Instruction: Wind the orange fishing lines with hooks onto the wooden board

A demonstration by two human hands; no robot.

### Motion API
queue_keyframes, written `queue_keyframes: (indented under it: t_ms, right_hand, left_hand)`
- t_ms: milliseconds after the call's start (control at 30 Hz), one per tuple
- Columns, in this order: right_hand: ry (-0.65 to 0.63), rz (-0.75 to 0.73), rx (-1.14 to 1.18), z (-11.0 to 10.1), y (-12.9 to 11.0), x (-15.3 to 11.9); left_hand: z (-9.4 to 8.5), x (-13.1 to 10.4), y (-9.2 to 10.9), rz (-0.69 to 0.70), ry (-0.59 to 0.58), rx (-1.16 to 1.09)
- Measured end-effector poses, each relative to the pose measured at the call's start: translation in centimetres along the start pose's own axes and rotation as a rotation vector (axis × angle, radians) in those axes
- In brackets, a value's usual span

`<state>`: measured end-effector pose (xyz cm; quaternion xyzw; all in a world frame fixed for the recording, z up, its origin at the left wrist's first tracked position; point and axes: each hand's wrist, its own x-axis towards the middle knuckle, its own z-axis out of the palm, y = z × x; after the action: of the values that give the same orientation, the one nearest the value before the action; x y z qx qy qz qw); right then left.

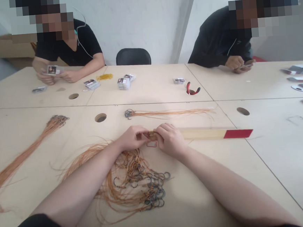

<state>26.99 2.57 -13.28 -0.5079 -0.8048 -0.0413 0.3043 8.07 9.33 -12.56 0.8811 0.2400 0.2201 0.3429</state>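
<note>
Near the middle of the table, my left hand [133, 137] is closed, its fingertips pinched at the left end of a long flat yellowish strip [204, 133]. What lies between those fingertips is too small to make out. My right hand [170, 140] is closed over the strip close to that same end, with its fingers and thumb gripping it. The strip runs off to the right and finishes in a red end. Under and beside my left forearm lies a loose tangle of fishing hooks [154, 193] tied to orange lines [105, 190]. A small red-bordered label [152, 144] sits just below my hands.
An orange line bundle with hooks [59, 120] lies at left; another hooked bundle [167, 112] lies beyond my hands. Red-handled pliers [192, 89], small packs [123, 83] and yellow bands [104, 76] are farther back. Two people sit opposite, hands on small items. The table [281, 159] has round holes.
</note>
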Motion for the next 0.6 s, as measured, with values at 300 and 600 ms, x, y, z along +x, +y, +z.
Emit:
queue_keyframes:
  t_ms: [300, 600]
  right_hand:
    - [0.057, 0.095, 0.23, 0.4, 0.7, 0.7]
    - [-0.046, -0.119, 0.173, 0.0, 1.6, 0.9]
  left_hand:
    - [-0.1, 0.9, 0.3, -0.23, -0.114, -0.321]
    - [-0.1, 1.3, 0.6, -0.303, -0.067, -0.296]
